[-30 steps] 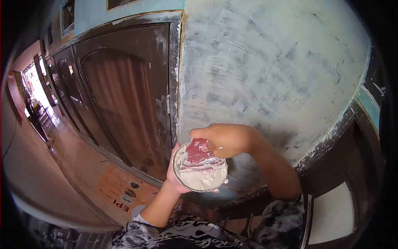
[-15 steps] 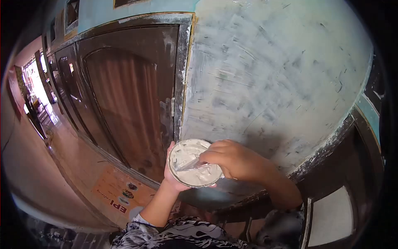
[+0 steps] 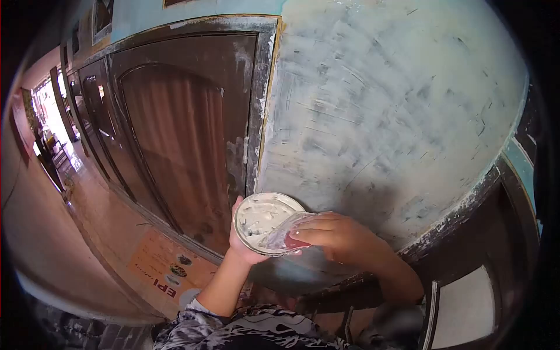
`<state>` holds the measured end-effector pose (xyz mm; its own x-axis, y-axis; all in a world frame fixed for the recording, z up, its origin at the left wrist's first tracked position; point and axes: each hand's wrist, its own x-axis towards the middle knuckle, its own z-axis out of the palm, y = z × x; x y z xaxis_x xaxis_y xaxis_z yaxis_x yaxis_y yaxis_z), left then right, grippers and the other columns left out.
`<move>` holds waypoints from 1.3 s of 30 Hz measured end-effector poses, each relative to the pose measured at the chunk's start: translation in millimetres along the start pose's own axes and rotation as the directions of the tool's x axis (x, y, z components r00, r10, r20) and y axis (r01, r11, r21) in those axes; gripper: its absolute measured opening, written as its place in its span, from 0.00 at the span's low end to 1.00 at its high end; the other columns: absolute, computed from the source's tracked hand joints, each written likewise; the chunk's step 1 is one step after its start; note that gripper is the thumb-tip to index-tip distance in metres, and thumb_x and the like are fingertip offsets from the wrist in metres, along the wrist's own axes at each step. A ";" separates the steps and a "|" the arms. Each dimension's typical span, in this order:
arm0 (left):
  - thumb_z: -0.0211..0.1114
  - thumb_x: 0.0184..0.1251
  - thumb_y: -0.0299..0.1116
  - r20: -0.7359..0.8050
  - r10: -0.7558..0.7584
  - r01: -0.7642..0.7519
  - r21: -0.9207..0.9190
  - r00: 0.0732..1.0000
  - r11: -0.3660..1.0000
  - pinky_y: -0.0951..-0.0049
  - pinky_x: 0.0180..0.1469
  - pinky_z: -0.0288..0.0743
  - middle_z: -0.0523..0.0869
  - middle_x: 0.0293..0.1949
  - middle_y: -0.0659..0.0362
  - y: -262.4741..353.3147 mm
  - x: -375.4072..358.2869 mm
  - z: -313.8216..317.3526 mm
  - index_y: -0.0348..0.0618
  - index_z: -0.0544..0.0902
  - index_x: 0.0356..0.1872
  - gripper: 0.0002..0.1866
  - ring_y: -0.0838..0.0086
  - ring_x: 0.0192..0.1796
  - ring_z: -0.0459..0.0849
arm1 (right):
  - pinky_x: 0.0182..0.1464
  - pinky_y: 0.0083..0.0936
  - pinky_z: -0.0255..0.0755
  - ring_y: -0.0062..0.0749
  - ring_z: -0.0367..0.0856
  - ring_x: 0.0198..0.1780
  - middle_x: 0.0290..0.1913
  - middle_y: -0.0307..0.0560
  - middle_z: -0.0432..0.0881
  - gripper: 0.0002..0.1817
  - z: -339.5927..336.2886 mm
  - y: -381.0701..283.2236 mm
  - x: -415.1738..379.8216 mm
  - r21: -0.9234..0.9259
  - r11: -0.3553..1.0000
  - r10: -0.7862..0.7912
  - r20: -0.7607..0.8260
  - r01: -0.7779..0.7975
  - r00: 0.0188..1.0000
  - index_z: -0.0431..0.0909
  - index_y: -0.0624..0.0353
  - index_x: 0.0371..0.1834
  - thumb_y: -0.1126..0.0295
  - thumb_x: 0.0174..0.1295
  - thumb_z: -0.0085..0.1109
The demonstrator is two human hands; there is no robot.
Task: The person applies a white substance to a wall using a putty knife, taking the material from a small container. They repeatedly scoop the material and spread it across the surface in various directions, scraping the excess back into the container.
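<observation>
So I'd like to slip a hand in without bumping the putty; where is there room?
Free: the plastered wall above the right hand, and the brown door panel left of the bowl. Crowded: the bowl itself, cupped by the left hand, with the red scraper inside.

The left hand [image 3: 242,242] is raised in front of the chest, palm up, with its fingers curled round what it holds from below. The thumb points up along the far side. The left arm is bare and bends up from the elbow. The right hand [image 3: 332,233] sits just beside the left hand, knuckles up, with its fingers pinched together. The right arm is bare too and reaches in from the right.
</observation>
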<state>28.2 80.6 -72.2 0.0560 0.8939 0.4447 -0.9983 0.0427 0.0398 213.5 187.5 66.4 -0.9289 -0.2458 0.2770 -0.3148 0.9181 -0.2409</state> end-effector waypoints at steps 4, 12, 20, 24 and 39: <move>0.46 0.70 0.72 -0.013 -0.008 0.007 -0.051 1.000 0.999 0.23 0.66 0.62 0.73 0.72 0.43 3.1 -1.0 -4.1 0.45 0.73 0.73 0.45 0.39 0.69 0.73 | 0.62 0.43 0.74 0.52 0.80 0.58 0.55 0.52 0.84 0.27 -0.8 -0.5 1.6 0.016 1.000 -0.020 0.014 0.020 1.000 0.80 0.62 0.55 0.87 0.48 0.53; 0.45 0.66 0.76 -0.043 -0.034 0.032 -0.051 0.998 0.998 0.12 0.64 0.53 0.68 0.76 0.46 11.8 -6.9 -29.1 0.50 0.70 0.75 0.47 0.36 0.73 0.68 | 0.58 0.44 0.74 0.54 0.80 0.53 0.50 0.53 0.85 0.26 -9.4 -1.6 10.2 0.098 0.993 0.057 0.091 -0.066 0.994 0.82 0.59 0.51 0.87 0.47 0.52; 0.44 0.68 0.75 -0.067 -0.029 0.024 -0.076 0.997 0.997 0.10 0.60 0.56 0.64 0.77 0.41 13.9 -4.7 -32.4 0.48 0.66 0.77 0.48 0.32 0.72 0.68 | 0.58 0.44 0.74 0.56 0.80 0.54 0.50 0.54 0.85 0.27 -13.3 -1.8 15.6 0.077 0.990 0.112 0.102 -0.120 0.989 0.83 0.59 0.52 0.87 0.46 0.52; 0.44 0.67 0.76 -0.062 -0.061 0.060 -0.009 0.996 0.998 0.10 0.62 0.53 0.68 0.76 0.46 14.8 -5.5 -40.2 0.50 0.69 0.76 0.48 0.36 0.73 0.68 | 0.56 0.42 0.76 0.55 0.81 0.53 0.50 0.55 0.86 0.27 -20.4 -7.4 19.5 0.128 0.941 0.281 0.218 -0.312 0.935 0.85 0.59 0.50 0.87 0.45 0.53; 0.44 0.66 0.78 -0.047 -0.132 0.130 -0.053 0.990 0.990 0.05 0.55 0.54 0.68 0.76 0.45 4.1 -6.9 -28.0 0.50 0.67 0.77 0.50 0.32 0.71 0.70 | 0.48 0.42 0.77 0.55 0.84 0.44 0.41 0.57 0.87 0.14 0.1 11.3 37.7 0.106 0.991 0.087 -0.035 -0.083 0.996 0.85 0.61 0.46 0.73 0.57 0.59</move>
<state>23.3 87.1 -100.1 0.1867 0.9002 0.3933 -0.9820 0.1821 0.0494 174.9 188.5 74.1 -0.9453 -0.1542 0.2875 -0.2559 0.8970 -0.3604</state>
